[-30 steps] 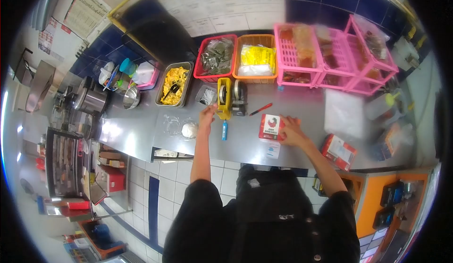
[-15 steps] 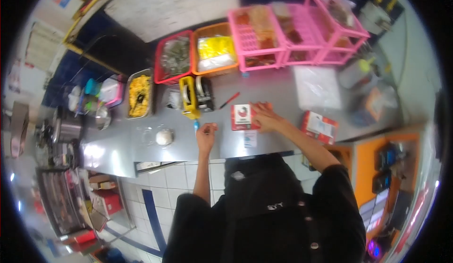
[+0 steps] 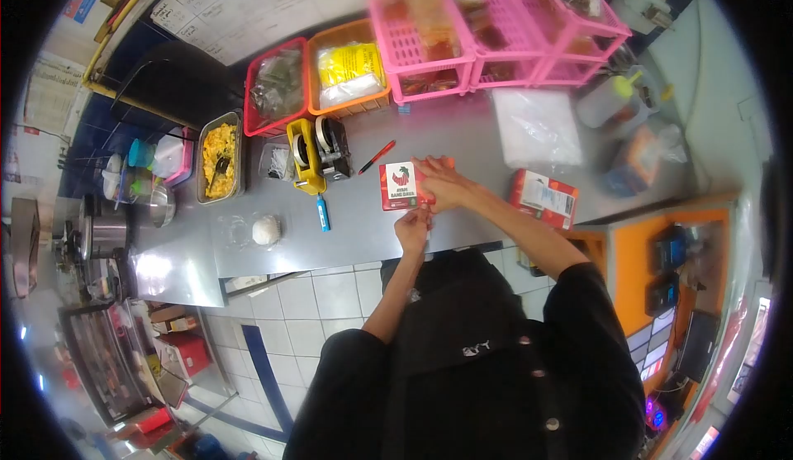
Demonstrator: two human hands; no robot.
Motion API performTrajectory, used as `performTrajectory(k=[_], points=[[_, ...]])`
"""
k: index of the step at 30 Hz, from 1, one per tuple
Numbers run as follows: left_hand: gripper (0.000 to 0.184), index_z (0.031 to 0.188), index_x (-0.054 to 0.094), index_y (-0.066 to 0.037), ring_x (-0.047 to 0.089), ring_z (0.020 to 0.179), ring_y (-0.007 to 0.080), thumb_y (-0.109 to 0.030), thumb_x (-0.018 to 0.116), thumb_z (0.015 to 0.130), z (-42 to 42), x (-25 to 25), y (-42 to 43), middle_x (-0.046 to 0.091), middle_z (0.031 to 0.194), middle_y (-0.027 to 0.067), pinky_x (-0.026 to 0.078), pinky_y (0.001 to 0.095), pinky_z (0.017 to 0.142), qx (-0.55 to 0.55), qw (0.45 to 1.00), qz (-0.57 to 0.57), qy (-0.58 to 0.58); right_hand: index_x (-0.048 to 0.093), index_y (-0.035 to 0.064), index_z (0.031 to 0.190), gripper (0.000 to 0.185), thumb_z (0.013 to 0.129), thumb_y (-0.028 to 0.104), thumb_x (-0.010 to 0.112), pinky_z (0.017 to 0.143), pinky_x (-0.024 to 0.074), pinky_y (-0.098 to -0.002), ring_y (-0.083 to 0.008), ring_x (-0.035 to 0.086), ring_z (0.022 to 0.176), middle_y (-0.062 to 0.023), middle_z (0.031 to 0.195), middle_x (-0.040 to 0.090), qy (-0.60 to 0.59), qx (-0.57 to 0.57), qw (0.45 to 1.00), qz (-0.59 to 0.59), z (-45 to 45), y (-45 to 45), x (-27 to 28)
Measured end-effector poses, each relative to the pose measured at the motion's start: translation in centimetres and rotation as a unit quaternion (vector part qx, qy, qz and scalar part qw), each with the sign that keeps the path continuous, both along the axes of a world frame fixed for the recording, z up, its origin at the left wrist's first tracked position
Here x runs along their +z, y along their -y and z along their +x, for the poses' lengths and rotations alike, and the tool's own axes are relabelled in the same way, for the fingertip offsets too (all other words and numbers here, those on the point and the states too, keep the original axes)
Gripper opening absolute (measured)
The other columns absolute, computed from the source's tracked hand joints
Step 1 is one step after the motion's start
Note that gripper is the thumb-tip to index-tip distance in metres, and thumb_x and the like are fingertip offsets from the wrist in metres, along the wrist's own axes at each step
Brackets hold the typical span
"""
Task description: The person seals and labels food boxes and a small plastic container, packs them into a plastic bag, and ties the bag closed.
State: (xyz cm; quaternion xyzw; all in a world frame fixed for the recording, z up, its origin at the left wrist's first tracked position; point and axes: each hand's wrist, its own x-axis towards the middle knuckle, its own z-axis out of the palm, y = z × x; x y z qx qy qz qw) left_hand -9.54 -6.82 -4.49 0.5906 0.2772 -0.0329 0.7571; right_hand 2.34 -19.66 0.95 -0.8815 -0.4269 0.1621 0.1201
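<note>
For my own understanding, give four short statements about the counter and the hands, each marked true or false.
1. The right hand lies on the red rooster box. True.
2. The red pen lies in the orange basket. False: it lies on the counter.
3. The yellow tape dispenser stands beside the black one. True.
4. The left hand is in the metal tray. False: it is at the red rooster box's near edge.

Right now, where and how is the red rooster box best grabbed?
Probably by the red rooster box's straight left side, coming from the left over the counter: that side is exposed, while the right hand covers its right part and the left hand is at its near edge.
</note>
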Motion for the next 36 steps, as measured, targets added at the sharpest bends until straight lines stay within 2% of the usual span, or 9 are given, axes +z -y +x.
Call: performTrajectory(k=[6,8,19,21,22,24,33,34,36], points=[[0.034,0.082,0.071,0.005,0.058,0.057,0.0105,-0.028,0.071,0.092,0.1,0.7,0.4,0.066,0.071,0.0066,0.05,0.0258,0.053,0.019,1.0,0.024,0.001,0.072,0.0016,0.082,0.044,0.057,0.036,0.082,0.104,0.0307,-0.0679,-0.0536,0.033,0.134,-0.0275,0.156,0.024,0.001,0.007,1.0,0.023,0.0,0.1,-0.1],[0.035,0.082,0.071,0.005,0.057,0.055,0.0102,-0.029,0.071,0.092,0.6,0.5,0.5,0.066,0.069,0.0066,0.049,0.026,0.051,0.022,0.998,0.048,-0.02,0.057,0.0071,0.059,0.032,0.063,0.029,0.08,0.107,0.025,-0.0655,-0.0518,0.031,0.135,-0.0272,0.155,0.027,-0.005,-0.024,0.999,0.048,-0.3,0.0,-0.2],[0.036,0.078,0.072,0.003,0.053,0.047,0.0114,-0.032,0.074,0.088,-0.1,0.3,-2.2,0.065,0.061,0.0076,0.046,0.0292,0.046,-0.071,0.985,0.153,0.045,0.068,0.0047,0.073,0.034,0.058,0.031,0.083,0.11,0.0216,-0.0688,-0.0534,0.028,0.137,-0.0254,0.158,0.02,-0.028,-0.023,0.998,0.046,-0.2,0.2,-0.7],[0.036,0.07,0.07,0.001,0.056,0.045,0.0207,-0.032,0.076,0.084,0.3,-0.1,-3.0,0.062,0.056,0.0115,0.047,0.0358,0.049,-0.115,0.91,0.382,0.11,0.066,0.0051,0.071,0.033,0.058,0.031,0.084,0.11,0.0211,-0.0688,-0.0529,0.027,0.138,-0.0252,0.158,0.019,-0.026,-0.023,0.998,0.044,-0.2,0.2,-0.6],[0.036,0.07,0.07,0.001,0.056,0.045,0.0207,-0.032,0.076,0.084,0.5,-0.2,-3.2,0.062,0.056,0.0115,0.047,0.0358,0.049,-0.116,0.909,0.384,0.111,0.063,0.0046,0.067,0.032,0.058,0.028,0.082,0.11,0.0221,-0.0669,-0.0529,0.028,0.137,-0.025,0.158,0.022,-0.03,-0.025,0.998,0.041,-0.3,0.2,-0.2],[0.04,0.062,0.067,0.0,0.06,0.049,0.0319,-0.033,0.076,0.082,0.7,-0.2,-3.5,0.06,0.054,0.0149,0.049,0.042,0.054,-0.134,0.828,0.519,0.161,0.059,0.0041,0.064,0.031,0.057,0.025,0.081,0.11,0.0232,-0.065,-0.0529,0.028,0.137,-0.0248,0.157,0.024,-0.034,-0.026,0.998,0.038,-0.4,0.1,0.6],[0.037,0.082,0.067,-0.003,0.066,0.073,0.0361,-0.037,0.078,0.078,-4.7,1.3,-3.6,0.068,0.077,0.017,0.052,0.0439,0.066,-0.013,0.845,0.527,0.092,0.051,0.006,0.06,0.032,0.054,0.018,0.08,0.112,0.0212,-0.0663,-0.0536,0.023,0.14,-0.0241,0.158,0.023,-0.064,-0.038,0.996,0.056,-0.3,0.3,0.9],[0.043,0.094,0.069,-0.003,0.07,0.081,0.032,-0.041,0.078,0.077,-4.9,1.3,-4.0,0.072,0.085,0.0166,0.053,0.0397,0.072,-0.059,0.845,0.532,0.011,0.055,0.0063,0.062,0.031,0.053,0.019,0.082,0.111,0.0217,-0.0668,-0.0533,0.024,0.14,-0.0249,0.158,0.023,-0.055,-0.035,0.997,0.048,-0.4,0.2,0.8],[0.04,0.087,0.068,-0.003,0.068,0.077,0.0352,-0.041,0.077,0.078,-3.5,0.7,-3.6,0.07,0.08,0.0166,0.053,0.0432,0.071,-0.082,0.847,0.525,-0.002,0.059,0.0066,0.065,0.031,0.053,0.02,0.084,0.11,0.0221,-0.0672,-0.0529,0.026,0.139,-0.0257,0.157,0.023,-0.049,-0.025,0.998,0.039,-0.5,0.2,0.5]])
